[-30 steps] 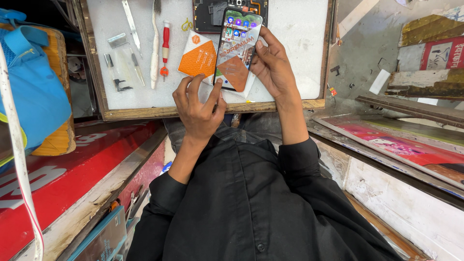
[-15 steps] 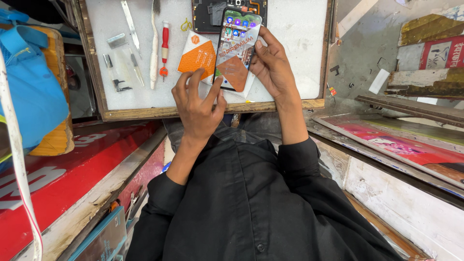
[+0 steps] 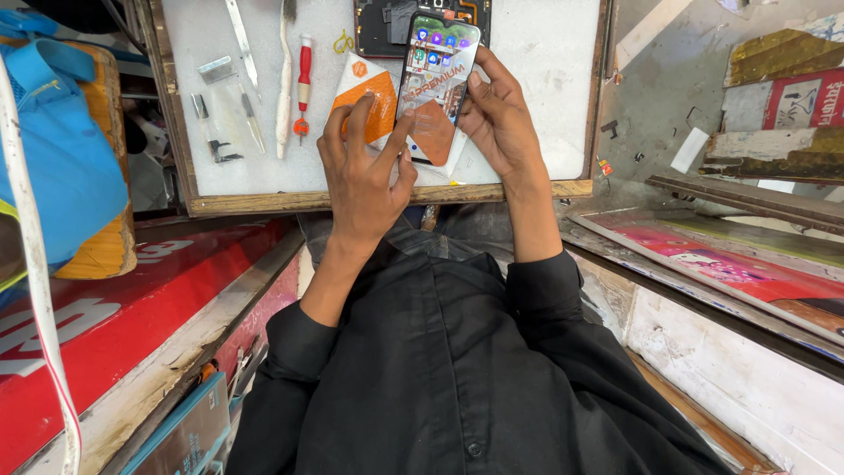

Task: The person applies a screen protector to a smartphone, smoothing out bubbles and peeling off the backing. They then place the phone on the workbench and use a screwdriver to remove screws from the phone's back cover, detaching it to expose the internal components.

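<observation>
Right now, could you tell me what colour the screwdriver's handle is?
Red, with a white tip; the screwdriver shows best in the head view.
</observation>
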